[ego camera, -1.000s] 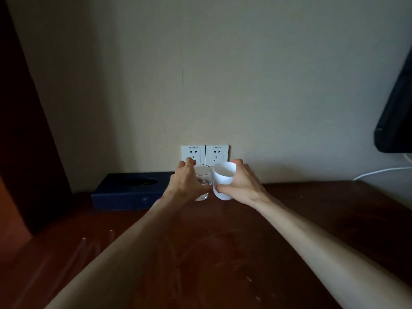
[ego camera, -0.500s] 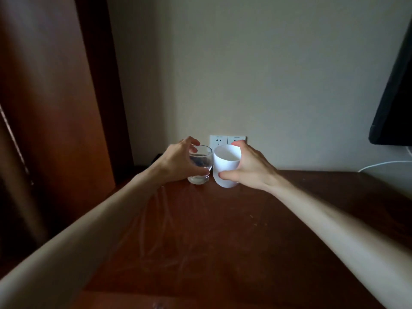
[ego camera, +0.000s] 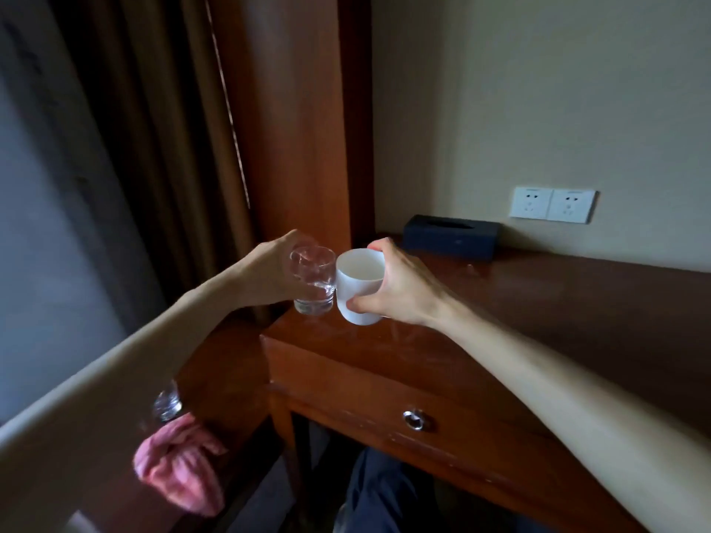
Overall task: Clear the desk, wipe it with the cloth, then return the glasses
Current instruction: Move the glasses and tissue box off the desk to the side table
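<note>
Now left hand fingers wrap the glass; right hand fingers clasp the white cup.

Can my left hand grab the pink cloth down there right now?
Probably not yet. The left hand grips a clear glass, so it has no free fingers. The pink cloth lies uncovered on the lower surface beneath that forearm; set the glass down first.

Hotel-like room: wooden desk, curtains, tissue box.
</note>
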